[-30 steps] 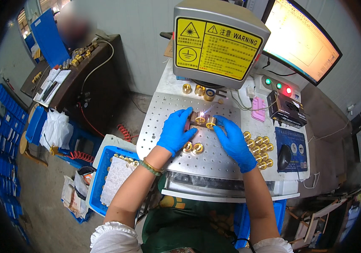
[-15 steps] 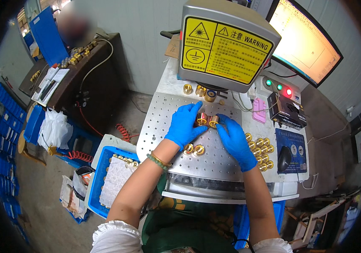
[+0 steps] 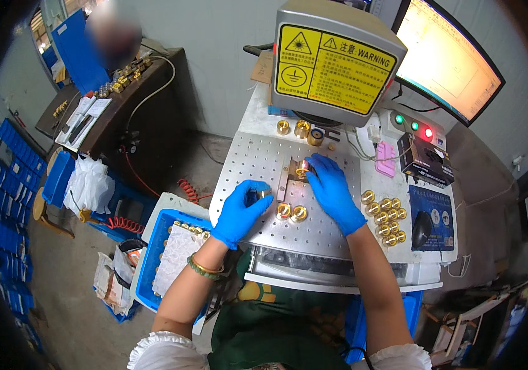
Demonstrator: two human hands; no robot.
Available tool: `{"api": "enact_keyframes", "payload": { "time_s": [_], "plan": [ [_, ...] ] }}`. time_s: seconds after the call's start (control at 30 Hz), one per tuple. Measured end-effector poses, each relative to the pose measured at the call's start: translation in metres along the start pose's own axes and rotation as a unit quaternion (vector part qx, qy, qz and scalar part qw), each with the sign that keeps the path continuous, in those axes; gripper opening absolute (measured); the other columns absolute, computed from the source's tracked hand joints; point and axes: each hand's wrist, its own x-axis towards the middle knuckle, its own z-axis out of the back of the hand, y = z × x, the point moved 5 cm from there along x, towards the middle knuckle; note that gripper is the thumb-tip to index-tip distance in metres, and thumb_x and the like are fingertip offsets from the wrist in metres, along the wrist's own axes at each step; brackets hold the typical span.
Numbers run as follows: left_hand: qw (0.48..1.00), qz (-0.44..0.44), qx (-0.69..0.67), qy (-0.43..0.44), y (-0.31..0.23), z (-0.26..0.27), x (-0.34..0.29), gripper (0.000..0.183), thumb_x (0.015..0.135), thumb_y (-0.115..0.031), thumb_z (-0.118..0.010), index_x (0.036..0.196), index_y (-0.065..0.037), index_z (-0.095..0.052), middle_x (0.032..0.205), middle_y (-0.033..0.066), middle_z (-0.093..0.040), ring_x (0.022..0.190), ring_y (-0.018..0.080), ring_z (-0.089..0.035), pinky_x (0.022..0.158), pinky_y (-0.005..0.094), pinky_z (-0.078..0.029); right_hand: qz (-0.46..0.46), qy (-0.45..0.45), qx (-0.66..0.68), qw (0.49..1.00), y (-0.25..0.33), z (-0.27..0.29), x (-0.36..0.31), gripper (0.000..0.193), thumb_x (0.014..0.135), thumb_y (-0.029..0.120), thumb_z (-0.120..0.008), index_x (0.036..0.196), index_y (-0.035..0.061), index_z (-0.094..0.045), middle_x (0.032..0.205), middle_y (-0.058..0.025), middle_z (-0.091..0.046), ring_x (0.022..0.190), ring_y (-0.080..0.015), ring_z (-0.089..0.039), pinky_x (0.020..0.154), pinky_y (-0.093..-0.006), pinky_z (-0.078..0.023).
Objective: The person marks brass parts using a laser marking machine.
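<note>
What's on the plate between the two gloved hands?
In the head view, two brass rings lie between left hand and right hand, on the perforated plate.

The right hand [image 3: 332,190] hides most of the brass part [image 3: 301,169] beneath its fingertips.

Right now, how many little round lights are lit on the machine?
3, in a row below the monitor: the left green light, the middle green light, and the red light on the right. None seems hidden.
</note>
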Motion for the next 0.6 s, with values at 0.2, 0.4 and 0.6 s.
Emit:
{"api": "enact_keyframes", "payload": {
  "time_s": [0.2,0.4,0.6],
  "plan": [
    [0.969,-0.143,0.192,0.057,-0.022,-0.009,-0.029,0.046,0.079,-0.015,-0.073,0.121,-0.007,-0.057,0.104,0.0096,-0.062,0.089,0.0187,-0.059,0.082,0.0312,-0.049,-0.065,0.027,0.078,0.994,0.012,0.020,-0.009,0.042,0.086,0.014,-0.062,0.124,0.0006,-0.052,0.121,-0.0238,-0.056,0.108,-0.0387,-0.056,0.093,-0.0438,-0.046],
    [0.940,-0.150,0.288,0.107,-0.041,-0.013,-0.033,0.050,0.080,-0.018,-0.069,0.128,-0.013,-0.056,0.101,0.0147,-0.065,0.089,0.0321,-0.062,0.078,0.0396,-0.049,-0.073,0.014,0.075,0.994,0.043,0.057,-0.071,0.048,0.084,0.009,-0.063,0.130,0.0017,-0.049,0.133,-0.0221,-0.049,0.123,-0.0375,-0.046,0.104,-0.0427,-0.037],
    [0.716,-0.246,0.588,0.285,-0.047,-0.041,0.006,0.024,0.079,-0.019,-0.063,0.102,-0.016,-0.070,0.101,0.0121,-0.065,0.085,0.0316,-0.063,0.074,0.0401,-0.051,-0.125,-0.008,0.106,0.986,0.047,0.048,-0.107,0.043,0.084,0.005,-0.061,0.126,0.0025,-0.053,0.133,-0.0207,-0.050,0.121,-0.0364,-0.048,0.103,-0.0422,-0.037]
  ]
}}
